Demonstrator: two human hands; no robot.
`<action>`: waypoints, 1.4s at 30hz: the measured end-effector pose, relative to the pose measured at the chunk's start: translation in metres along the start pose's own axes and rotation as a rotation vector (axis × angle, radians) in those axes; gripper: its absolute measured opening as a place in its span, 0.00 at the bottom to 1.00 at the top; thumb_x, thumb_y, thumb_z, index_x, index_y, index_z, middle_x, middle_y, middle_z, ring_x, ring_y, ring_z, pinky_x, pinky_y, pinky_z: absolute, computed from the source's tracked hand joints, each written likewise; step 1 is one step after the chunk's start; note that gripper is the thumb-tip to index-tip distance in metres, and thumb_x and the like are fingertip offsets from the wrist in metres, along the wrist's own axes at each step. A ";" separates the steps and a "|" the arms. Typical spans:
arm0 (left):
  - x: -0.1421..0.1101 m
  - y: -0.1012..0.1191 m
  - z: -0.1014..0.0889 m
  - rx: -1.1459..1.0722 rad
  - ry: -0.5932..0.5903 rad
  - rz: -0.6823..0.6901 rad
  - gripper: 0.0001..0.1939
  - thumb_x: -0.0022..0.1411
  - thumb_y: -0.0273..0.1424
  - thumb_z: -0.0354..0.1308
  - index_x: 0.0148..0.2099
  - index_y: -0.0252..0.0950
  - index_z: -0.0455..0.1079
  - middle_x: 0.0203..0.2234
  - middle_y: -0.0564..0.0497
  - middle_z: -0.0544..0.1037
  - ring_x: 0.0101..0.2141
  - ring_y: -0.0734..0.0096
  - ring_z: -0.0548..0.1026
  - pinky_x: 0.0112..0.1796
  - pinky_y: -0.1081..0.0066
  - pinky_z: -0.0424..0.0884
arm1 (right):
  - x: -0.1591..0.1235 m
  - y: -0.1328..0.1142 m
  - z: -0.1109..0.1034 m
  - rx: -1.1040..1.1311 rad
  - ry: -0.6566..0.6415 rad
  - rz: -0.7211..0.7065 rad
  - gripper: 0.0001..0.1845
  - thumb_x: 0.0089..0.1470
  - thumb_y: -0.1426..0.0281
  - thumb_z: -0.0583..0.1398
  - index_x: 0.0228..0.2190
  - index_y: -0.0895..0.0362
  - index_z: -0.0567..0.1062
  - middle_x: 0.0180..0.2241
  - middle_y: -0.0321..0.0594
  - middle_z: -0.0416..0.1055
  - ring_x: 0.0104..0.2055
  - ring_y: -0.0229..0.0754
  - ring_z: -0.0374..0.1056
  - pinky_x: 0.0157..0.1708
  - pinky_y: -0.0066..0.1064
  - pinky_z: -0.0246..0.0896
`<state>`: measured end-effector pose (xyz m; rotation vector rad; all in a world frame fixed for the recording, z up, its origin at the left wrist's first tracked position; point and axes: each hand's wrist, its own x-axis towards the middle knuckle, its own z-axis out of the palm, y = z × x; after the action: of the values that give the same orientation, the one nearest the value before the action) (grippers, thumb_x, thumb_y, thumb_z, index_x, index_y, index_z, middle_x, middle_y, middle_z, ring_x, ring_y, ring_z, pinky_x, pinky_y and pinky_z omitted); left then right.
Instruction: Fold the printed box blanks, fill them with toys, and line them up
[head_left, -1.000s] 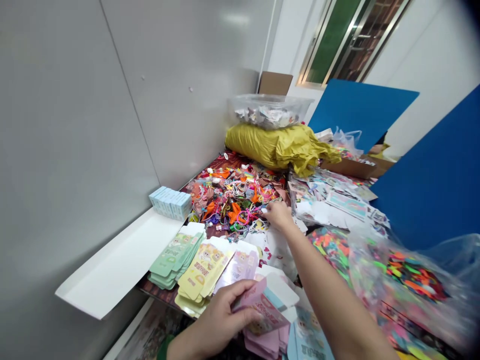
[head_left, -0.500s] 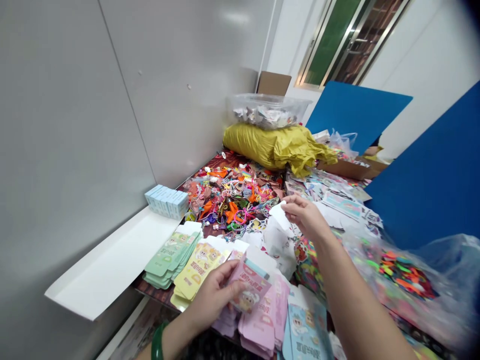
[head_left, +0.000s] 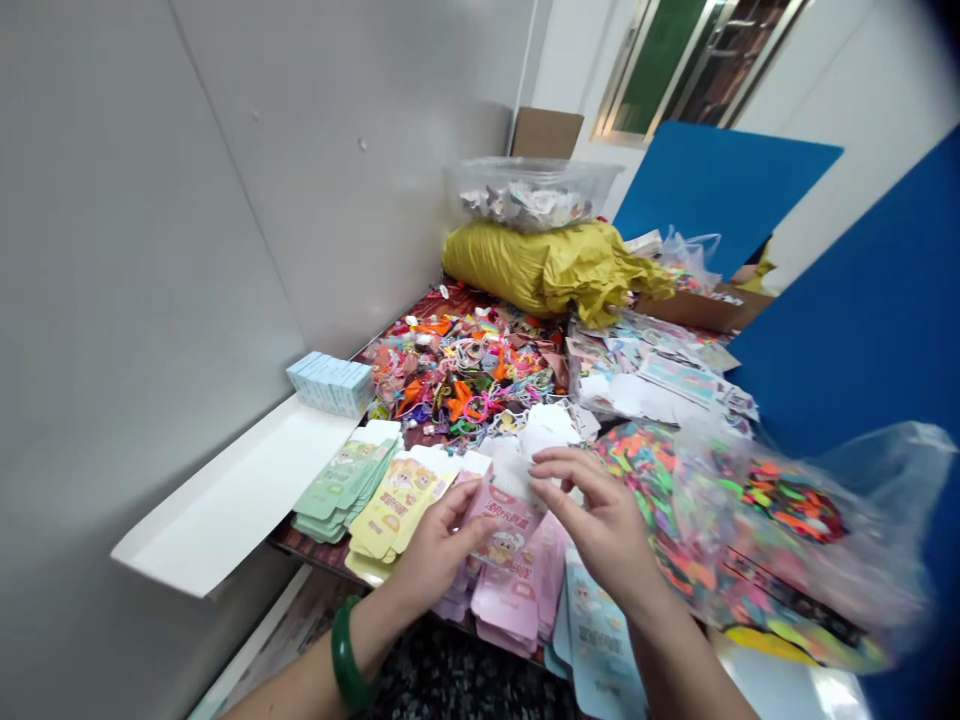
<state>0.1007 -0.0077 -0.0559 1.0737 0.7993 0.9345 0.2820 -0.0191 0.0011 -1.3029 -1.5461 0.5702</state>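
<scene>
One small pink box (head_left: pixel 501 535) sits between the two hands, above the stack of pink boxes (head_left: pixel 506 608). Long axis runs near to far, top end away from the body and leaning slightly right; white paper (head_left: pixel 514 474) shows at that top end. Left hand (head_left: pixel 439 548) grips the box by its left side, thumb over the printed front. Right hand (head_left: pixel 604 520) is at the top right, fingers bent, tips right beside the white paper; can't tell if they touch it or pinch anything. Key relation: top end faces the right fingertips, so right is nearer the top, left has the body. Outward: yellow boxes (head_left: pixel 394 508) and green boxes (head_left: pixel 346 478) to the left, blue boxes (head_left: pixel 606 630) under the right wrist, mixed trinkets (head_left: pixel 457 385) beyond.
</scene>
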 end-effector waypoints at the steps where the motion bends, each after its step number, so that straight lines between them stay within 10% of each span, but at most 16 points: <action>1: 0.000 0.001 0.000 0.012 0.018 -0.010 0.22 0.56 0.35 0.64 0.52 0.37 0.69 0.48 0.47 0.78 0.49 0.60 0.74 0.49 0.67 0.69 | 0.000 0.001 -0.009 -0.073 0.018 -0.057 0.06 0.53 0.66 0.61 0.32 0.53 0.78 0.39 0.42 0.75 0.43 0.44 0.69 0.38 0.33 0.63; 6: -0.002 0.003 -0.006 0.095 0.052 -0.100 0.26 0.55 0.40 0.64 0.53 0.35 0.67 0.46 0.46 0.80 0.45 0.59 0.76 0.44 0.68 0.73 | 0.018 0.033 -0.098 -0.697 0.243 0.134 0.12 0.56 0.67 0.56 0.35 0.55 0.78 0.38 0.44 0.76 0.40 0.45 0.70 0.38 0.34 0.61; 13: 0.003 0.004 -0.006 0.157 0.078 -0.186 0.31 0.51 0.44 0.66 0.54 0.35 0.68 0.45 0.46 0.80 0.43 0.58 0.78 0.41 0.70 0.76 | 0.023 0.115 -0.212 -0.936 0.018 0.645 0.07 0.46 0.75 0.63 0.19 0.59 0.74 0.21 0.38 0.72 0.24 0.39 0.65 0.27 0.30 0.56; 18: 0.004 0.005 0.008 0.099 0.064 -0.174 0.28 0.47 0.45 0.68 0.50 0.39 0.73 0.45 0.49 0.81 0.45 0.54 0.78 0.43 0.66 0.76 | 0.016 0.138 -0.220 -0.866 -0.067 0.721 0.15 0.58 0.62 0.59 0.25 0.60 0.71 0.23 0.30 0.67 0.23 0.32 0.62 0.26 0.27 0.61; 26: 0.005 0.001 0.006 0.123 0.082 -0.191 0.31 0.46 0.47 0.68 0.51 0.38 0.72 0.44 0.49 0.81 0.44 0.55 0.78 0.42 0.66 0.77 | 0.007 0.130 -0.245 -0.672 0.040 0.709 0.10 0.48 0.69 0.60 0.19 0.58 0.72 0.14 0.30 0.62 0.17 0.34 0.56 0.19 0.29 0.47; 34: 0.002 -0.003 0.010 0.144 0.094 -0.205 0.31 0.47 0.47 0.68 0.51 0.38 0.71 0.43 0.48 0.81 0.43 0.53 0.79 0.40 0.66 0.78 | 0.013 0.149 -0.222 -0.651 -0.020 0.719 0.16 0.57 0.62 0.60 0.24 0.61 0.71 0.21 0.29 0.65 0.21 0.31 0.61 0.23 0.25 0.58; 42: 0.004 -0.005 -0.001 0.153 0.116 -0.208 0.31 0.45 0.47 0.69 0.50 0.39 0.72 0.43 0.49 0.82 0.45 0.53 0.78 0.45 0.64 0.76 | 0.009 0.124 -0.247 -0.455 0.147 0.742 0.13 0.39 0.61 0.65 0.19 0.59 0.76 0.14 0.32 0.64 0.17 0.33 0.54 0.18 0.28 0.46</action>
<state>0.1028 -0.0045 -0.0614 1.0516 1.0713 0.7736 0.5584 -0.0306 -0.0020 -2.2443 -1.0676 0.5661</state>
